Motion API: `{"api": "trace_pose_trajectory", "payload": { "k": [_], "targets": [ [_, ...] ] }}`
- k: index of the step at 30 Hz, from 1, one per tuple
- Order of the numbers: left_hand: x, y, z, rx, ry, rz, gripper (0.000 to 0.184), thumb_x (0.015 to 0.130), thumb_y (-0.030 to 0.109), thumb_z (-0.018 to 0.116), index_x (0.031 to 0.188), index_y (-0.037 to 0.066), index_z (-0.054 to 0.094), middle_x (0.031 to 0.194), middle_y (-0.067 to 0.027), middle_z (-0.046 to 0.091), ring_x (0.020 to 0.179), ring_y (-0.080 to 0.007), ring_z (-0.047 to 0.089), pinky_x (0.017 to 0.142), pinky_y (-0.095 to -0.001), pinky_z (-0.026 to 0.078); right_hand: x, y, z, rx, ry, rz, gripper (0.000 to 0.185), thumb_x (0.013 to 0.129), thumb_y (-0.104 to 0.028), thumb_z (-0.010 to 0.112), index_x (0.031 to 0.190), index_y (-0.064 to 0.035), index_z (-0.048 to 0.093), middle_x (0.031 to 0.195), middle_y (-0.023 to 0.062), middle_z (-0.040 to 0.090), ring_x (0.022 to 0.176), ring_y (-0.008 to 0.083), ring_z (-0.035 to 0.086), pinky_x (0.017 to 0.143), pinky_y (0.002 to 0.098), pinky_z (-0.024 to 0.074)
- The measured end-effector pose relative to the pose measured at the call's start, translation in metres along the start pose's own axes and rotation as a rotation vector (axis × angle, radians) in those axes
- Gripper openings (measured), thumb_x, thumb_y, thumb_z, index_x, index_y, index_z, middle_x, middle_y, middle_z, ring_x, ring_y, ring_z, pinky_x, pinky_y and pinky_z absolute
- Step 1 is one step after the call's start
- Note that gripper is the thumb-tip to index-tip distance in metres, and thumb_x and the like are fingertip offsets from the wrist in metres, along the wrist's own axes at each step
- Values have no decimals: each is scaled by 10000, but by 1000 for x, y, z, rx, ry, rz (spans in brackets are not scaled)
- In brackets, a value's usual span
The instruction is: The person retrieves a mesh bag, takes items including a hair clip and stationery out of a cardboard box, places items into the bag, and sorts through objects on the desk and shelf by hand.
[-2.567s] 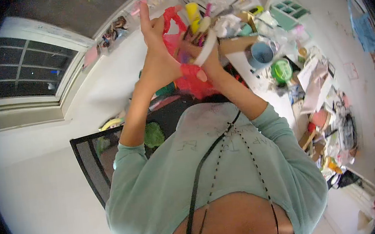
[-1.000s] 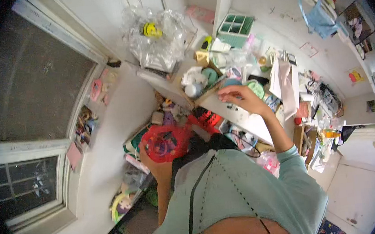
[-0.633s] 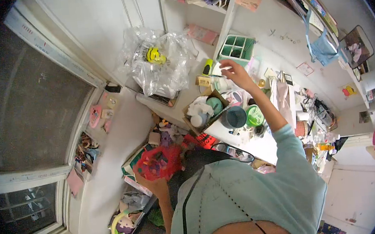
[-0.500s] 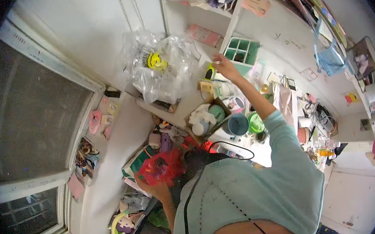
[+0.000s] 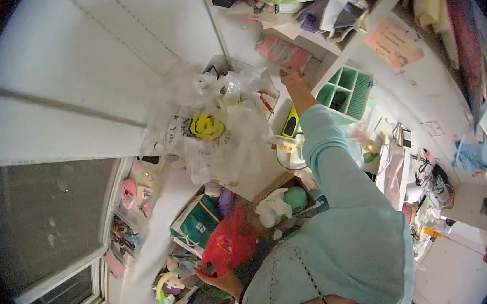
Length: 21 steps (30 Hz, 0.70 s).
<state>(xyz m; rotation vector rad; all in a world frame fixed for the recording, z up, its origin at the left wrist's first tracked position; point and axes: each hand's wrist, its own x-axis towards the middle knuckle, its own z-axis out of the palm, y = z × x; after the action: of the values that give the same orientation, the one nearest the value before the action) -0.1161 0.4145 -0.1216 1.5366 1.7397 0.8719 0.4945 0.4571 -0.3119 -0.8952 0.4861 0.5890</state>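
My left hand (image 5: 224, 283) is low in the head view, closed on a red bag (image 5: 231, 241) of thin, see-through material. What lies inside the bag is hard to make out. My right hand (image 5: 293, 81) reaches far forward, fingers apart and nothing visible in them. It is just below a pink flat packet (image 5: 284, 53) on the shelf, and I cannot tell whether it touches it. Right of that hand stands a green divided organizer (image 5: 361, 91). To its left lies a crumpled clear plastic bag (image 5: 226, 153) with a yellow smiley print.
A dark green box (image 5: 200, 223) stands behind the red bag. A cardboard box (image 5: 277, 194) holds a white soft item and a green round one. Shelves (image 5: 314, 34) with stacked papers rise at the top. A window (image 5: 50, 217) is on the left.
My right hand has moved forward, past the organizer, toward the pink packet. My left hand still holds the red bag, now brought a little lower. The camera view has shifted forward.
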Motion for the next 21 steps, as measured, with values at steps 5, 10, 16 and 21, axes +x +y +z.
{"api": "trace_pose_trajectory", "payload": {
  "k": [5,10,16,21],
  "targets": [
    [1,15,13,36,-6,148,976,522,138,769,1294,23,183,1307,-151,229,1215,-271,231,1016,-382,177,54,6,1,353,103,-35,139,740,-121,540,859,-93,474,736,48,476,651,174,479,549,279,430],
    [12,26,16,208,-134,165,1012,490,158,788,1292,19,186,1299,-145,231,1209,-276,227,1008,-383,190,85,2,1,538,133,-35,75,733,-105,544,777,-95,485,660,29,456,585,150,454,501,254,408],
    [16,23,18,206,-162,269,998,480,180,798,1278,17,220,1266,-134,259,1177,-277,259,988,-380,211,109,-9,-7,697,87,-4,69,724,-87,549,679,-97,498,569,7,434,505,120,423,444,223,381],
    [24,23,18,115,-145,371,966,484,186,793,1260,9,246,1215,-126,298,1107,-261,313,942,-364,246,29,-9,14,697,-76,-106,114,710,-89,593,635,-95,507,585,12,483,522,116,478,471,201,428]
  ]
}}
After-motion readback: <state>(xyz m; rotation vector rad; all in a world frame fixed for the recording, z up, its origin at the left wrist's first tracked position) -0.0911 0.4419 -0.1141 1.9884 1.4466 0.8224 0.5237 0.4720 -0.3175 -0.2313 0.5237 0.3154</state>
